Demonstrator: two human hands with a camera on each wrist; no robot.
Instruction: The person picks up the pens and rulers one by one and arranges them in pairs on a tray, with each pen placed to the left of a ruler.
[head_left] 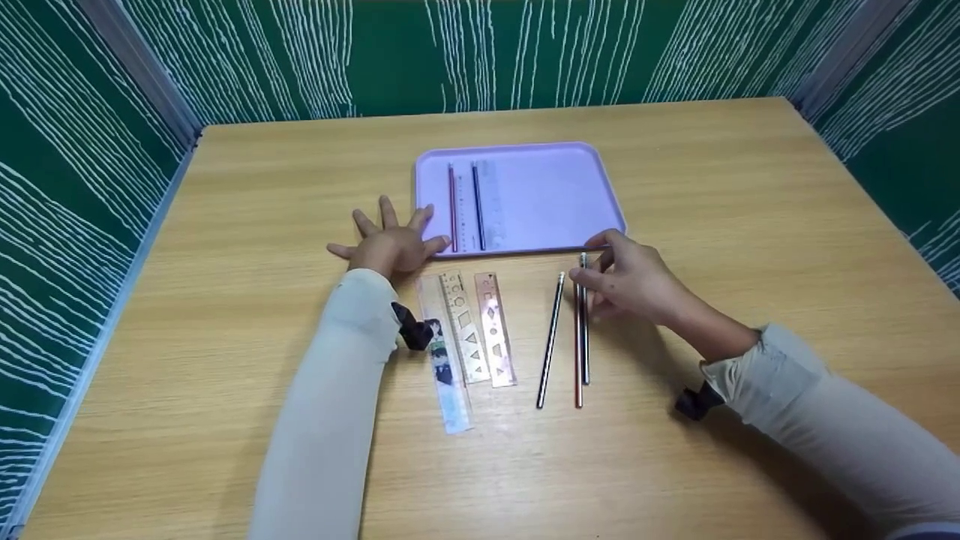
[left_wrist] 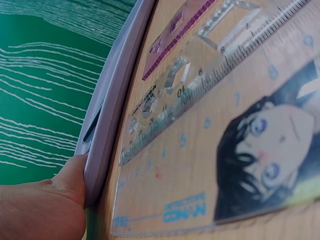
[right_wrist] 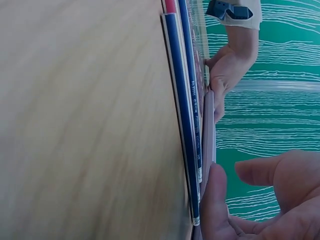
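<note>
My left hand point(head_left: 394, 244) lies with fingers spread at the near left corner of a lilac tray point(head_left: 559, 199), its thumb on the rim. My right hand point(head_left: 634, 279) is at the near right corner, index finger at the rim and thumb beside the pencil tops. In the right wrist view its thumb and finger point(right_wrist: 215, 200) stand apart, close to the pencil ends. Below the tray lie a striped dark pencil point(head_left: 551, 341), a red pencil point(head_left: 578, 360) and another dark pencil point(head_left: 586, 341). Left of them are a pink ruler point(head_left: 496, 334), a clear stencil ruler point(head_left: 466, 337) and a clear cartoon ruler point(head_left: 452, 401).
Inside the tray, on its left side, stand in a row a red pencil point(head_left: 452, 206), a clear ruler point(head_left: 463, 214), a dark blue pencil point(head_left: 478, 206) and another clear ruler point(head_left: 492, 202). Green walls with white streaks point(head_left: 390, 60) border the wooden table point(head_left: 750, 225).
</note>
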